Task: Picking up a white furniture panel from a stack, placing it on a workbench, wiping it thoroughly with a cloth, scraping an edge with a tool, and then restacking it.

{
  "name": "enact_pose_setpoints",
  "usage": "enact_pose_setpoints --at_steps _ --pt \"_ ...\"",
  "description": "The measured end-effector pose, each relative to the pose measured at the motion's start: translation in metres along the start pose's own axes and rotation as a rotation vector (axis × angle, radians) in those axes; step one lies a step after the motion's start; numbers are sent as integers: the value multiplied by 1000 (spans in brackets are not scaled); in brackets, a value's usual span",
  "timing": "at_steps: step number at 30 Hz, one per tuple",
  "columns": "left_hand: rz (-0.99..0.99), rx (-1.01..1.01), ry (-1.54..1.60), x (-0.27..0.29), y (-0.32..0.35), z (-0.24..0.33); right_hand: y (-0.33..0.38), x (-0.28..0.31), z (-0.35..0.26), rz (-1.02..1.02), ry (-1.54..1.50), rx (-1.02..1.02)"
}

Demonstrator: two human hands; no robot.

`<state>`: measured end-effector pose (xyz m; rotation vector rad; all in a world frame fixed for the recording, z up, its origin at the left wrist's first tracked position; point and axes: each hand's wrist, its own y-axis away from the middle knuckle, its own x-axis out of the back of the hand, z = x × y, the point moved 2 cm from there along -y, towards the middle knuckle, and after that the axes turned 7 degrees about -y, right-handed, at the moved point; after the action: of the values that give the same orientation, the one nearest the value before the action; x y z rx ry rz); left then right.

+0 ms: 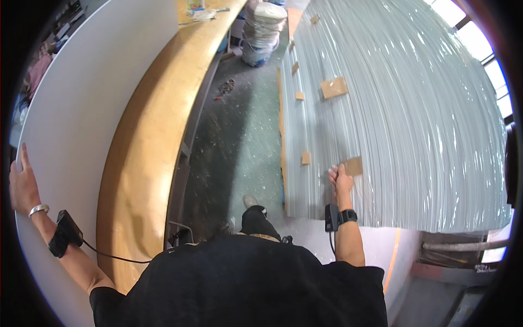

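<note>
- While the left hand (pixel 24 188) sits at the outer left edge of the large white panel (pixel 81 98), its thumb points up along the face; other fingers partly hidden, can't tell if they grip
- Right hand (pixel 341 179) at the near part of the plastic-wrapped stack (pixel 403 136), fingers bent, just beside a brown cardboard piece (pixel 354 165); can't tell whether they pinch anything
- Panel stands tilted on the person's left, beside the long wooden workbench (pixel 147 163)
- Bare floor aisle (pixel 239 136) runs between bench edge and stack, one shoe (pixel 250 200) in it; buckets (pixel 259 38) at the far end, small debris (pixel 226 87) part-way along
- Stack's top shows many parallel edges under shiny wrap, more cardboard bits on it
- Floor dark, speckled white; bright windows (pixel 474 41) upper right
</note>
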<state>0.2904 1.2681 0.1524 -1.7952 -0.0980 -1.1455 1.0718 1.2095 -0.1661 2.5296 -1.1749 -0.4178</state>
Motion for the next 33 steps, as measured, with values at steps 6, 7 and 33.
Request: enact_pose_setpoints --at_steps 6,7,33 --pt "172 28 -361 47 24 36 -15 19 3 66 146 97" --pt "202 -4 -340 49 26 33 -14 16 3 88 187 121" --pt "185 12 -180 58 33 29 -43 -605 -54 -1243 257 46"
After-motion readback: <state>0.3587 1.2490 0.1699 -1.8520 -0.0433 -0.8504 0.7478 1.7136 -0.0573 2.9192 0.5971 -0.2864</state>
